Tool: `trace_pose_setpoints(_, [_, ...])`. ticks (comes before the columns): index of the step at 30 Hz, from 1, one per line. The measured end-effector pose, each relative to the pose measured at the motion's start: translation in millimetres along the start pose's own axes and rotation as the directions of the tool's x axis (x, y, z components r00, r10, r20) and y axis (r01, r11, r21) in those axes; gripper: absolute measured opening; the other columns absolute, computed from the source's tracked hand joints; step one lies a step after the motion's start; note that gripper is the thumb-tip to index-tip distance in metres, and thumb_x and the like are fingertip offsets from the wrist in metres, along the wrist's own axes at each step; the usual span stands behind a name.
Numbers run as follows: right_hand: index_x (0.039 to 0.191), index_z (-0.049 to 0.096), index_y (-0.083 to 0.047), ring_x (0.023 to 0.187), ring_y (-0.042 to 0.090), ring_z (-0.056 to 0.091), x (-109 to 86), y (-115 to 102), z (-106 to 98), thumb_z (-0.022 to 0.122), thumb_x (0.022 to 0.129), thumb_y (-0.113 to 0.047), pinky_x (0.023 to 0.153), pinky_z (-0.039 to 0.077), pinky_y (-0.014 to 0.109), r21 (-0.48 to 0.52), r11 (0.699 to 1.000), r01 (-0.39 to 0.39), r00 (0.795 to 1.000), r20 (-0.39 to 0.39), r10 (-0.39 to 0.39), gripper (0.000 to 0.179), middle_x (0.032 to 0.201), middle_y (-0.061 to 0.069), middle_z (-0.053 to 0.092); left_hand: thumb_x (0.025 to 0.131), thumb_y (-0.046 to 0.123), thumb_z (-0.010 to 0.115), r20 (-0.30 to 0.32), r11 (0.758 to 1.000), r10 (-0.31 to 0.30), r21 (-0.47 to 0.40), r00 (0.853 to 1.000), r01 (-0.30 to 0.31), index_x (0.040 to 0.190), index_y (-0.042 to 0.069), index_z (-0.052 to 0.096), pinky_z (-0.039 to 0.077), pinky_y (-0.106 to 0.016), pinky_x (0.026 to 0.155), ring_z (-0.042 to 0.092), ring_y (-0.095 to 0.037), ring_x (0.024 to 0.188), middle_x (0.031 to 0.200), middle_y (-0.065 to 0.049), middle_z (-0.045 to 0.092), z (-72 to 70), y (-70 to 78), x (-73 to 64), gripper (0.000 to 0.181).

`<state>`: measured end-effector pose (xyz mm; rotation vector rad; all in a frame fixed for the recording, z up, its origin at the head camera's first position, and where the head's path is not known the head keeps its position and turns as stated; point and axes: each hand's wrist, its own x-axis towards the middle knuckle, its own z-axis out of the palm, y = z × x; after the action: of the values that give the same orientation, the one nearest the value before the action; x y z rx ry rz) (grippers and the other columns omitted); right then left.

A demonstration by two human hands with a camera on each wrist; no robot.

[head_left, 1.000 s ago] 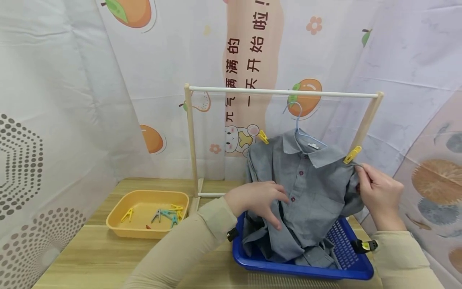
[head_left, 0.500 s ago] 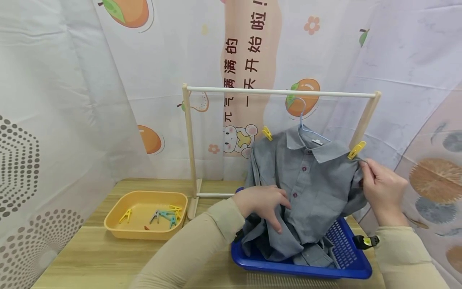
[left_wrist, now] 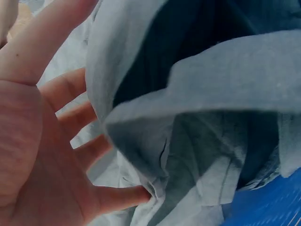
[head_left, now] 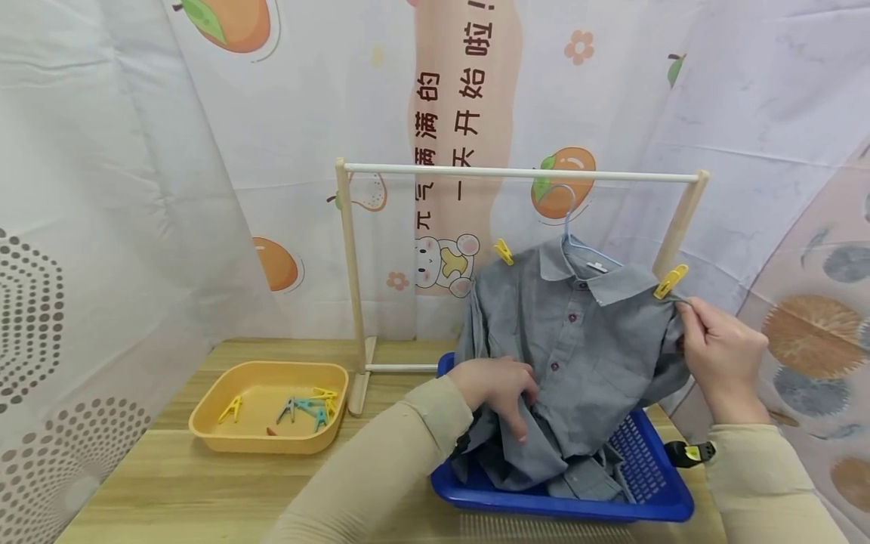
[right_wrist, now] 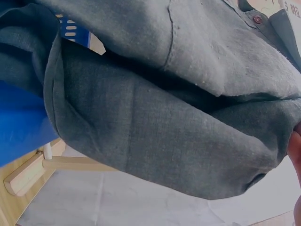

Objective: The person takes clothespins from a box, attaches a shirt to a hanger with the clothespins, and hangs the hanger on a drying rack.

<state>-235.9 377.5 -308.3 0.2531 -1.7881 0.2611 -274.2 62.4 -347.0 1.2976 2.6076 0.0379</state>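
A grey button-up shirt (head_left: 578, 325) is on a light-blue hanger (head_left: 568, 229), its lower part bunched in a blue basket (head_left: 544, 505). Yellow clothespins are clipped at its shoulders, one on the left (head_left: 504, 251) and one on the right (head_left: 671, 281). My right hand (head_left: 726, 359) pinches the shirt by the shoulder just below the right clothespin; in the right wrist view a sleeve (right_wrist: 155, 136) hangs from there. My left hand (head_left: 496, 389) lies against the shirt front, fingers spread. In the left wrist view its little finger (left_wrist: 124, 197) touches the cloth.
Behind the shirt stands a wooden rack with a white rod (head_left: 516, 173); the hanger's hook is below rod height. On the left of the wooden table (head_left: 156, 483), a yellow tray (head_left: 268, 444) holds several clothespins (head_left: 309, 404). A printed curtain (head_left: 292, 151) hangs behind.
The shirt and hanger have shifted right relative to the rack, with my right hand still pinching the shoulder. My left hand has moved right and slightly down against the shirt.
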Motion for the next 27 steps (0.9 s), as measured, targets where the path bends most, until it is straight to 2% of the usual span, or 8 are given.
trace_pose_setpoints(2, [0.074,0.063,-0.004,0.049,0.026,0.047,0.3,0.4,-0.4,0.063,0.097,-0.014,0.043,0.022,0.027,-0.002,1.000,-0.001,1.000,0.006,0.001,0.025,0.060,0.012,0.058,0.071,0.055,0.090,0.011,1.000,-0.018,-0.009,1.000,0.019,0.118,0.036,0.073,0.048,-0.030,0.089,0.048,-0.012,0.112,0.125,0.015,0.056,3.6,-1.2,1.9,0.053])
trace_pose_setpoints(8, [0.071,0.059,-0.005,0.047,0.024,0.045,-0.5,2.2,-0.4,0.061,0.099,-0.017,0.041,0.021,0.027,-0.018,1.000,0.010,1.000,0.028,-0.009,0.031,0.057,0.010,0.054,0.068,0.059,0.090,0.045,0.996,-0.089,-0.001,0.995,0.089,0.137,0.041,0.063,0.045,-0.034,0.101,0.043,-0.013,0.131,0.143,0.017,0.050,12.4,0.0,9.0,0.076])
trace_pose_setpoints(11, [0.072,0.061,-0.005,0.048,0.024,0.045,-1.4,2.8,0.9,0.062,0.099,-0.017,0.042,0.021,0.026,-0.014,1.000,0.005,1.000,0.024,-0.004,0.029,0.058,0.010,0.056,0.067,0.063,0.089,0.059,0.992,-0.128,0.019,0.990,0.127,0.140,0.045,0.059,0.042,-0.045,0.107,0.038,-0.014,0.138,0.149,0.019,0.045,16.6,2.0,12.8,0.081])
trace_pose_setpoints(15, [0.076,0.066,-0.003,0.049,0.026,0.048,-2.6,3.6,1.5,0.063,0.098,-0.016,0.043,0.023,0.025,-0.004,1.000,-0.007,1.000,0.021,0.007,0.026,0.060,0.012,0.059,0.067,0.066,0.087,0.073,0.986,-0.163,0.059,0.984,0.158,0.144,0.048,0.053,0.029,-0.065,0.112,0.030,-0.017,0.145,0.155,0.019,0.038,22.2,5.0,17.8,0.086])
trace_pose_setpoints(18, [0.075,0.063,-0.003,0.049,0.024,0.048,-3.3,4.6,0.7,0.060,0.100,-0.018,0.042,0.024,0.027,-0.024,1.000,0.013,0.999,0.050,-0.012,0.030,0.060,0.012,0.058,0.068,0.066,0.086,0.082,0.982,-0.178,0.081,0.981,0.171,0.147,0.049,0.050,0.023,-0.071,0.112,0.023,-0.019,0.149,0.158,0.019,0.033,26.1,6.4,20.6,0.088])
trace_pose_setpoints(21, [0.075,0.062,-0.003,0.049,0.022,0.047,-4.0,5.6,-0.2,0.057,0.102,-0.020,0.042,0.024,0.027,-0.036,0.999,0.021,0.997,0.072,-0.018,0.033,0.059,0.011,0.056,0.069,0.068,0.085,0.086,0.978,-0.185,0.114,0.979,0.174,0.149,0.050,0.046,0.021,-0.071,0.112,0.019,-0.020,0.151,0.161,0.018,0.028,29.7,7.9,22.6,0.091])
trace_pose_setpoints(25, [0.076,0.064,-0.003,0.050,0.023,0.048,-4.7,6.8,-0.7,0.056,0.103,-0.021,0.042,0.026,0.027,-0.037,0.999,0.017,0.997,0.077,-0.014,0.033,0.060,0.012,0.057,0.067,0.070,0.084,0.081,0.972,-0.179,0.171,0.980,0.163,0.152,0.050,0.041,0.022,-0.073,0.110,0.019,-0.020,0.150,0.163,0.014,0.023,34.9,10.8,25.0,0.098])
trace_pose_setpoints(27, [0.079,0.067,-0.001,0.050,0.027,0.053,-5.2,7.0,-0.6,0.057,0.102,-0.020,0.043,0.028,0.029,-0.034,0.999,0.015,0.998,0.067,-0.013,0.031,0.063,0.014,0.062,0.066,0.071,0.084,0.079,0.967,-0.175,0.201,0.981,0.156,0.153,0.050,0.039,0.023,-0.074,0.110,0.020,-0.020,0.149,0.163,0.013,0.023,38.3,12.6,26.3,0.100])
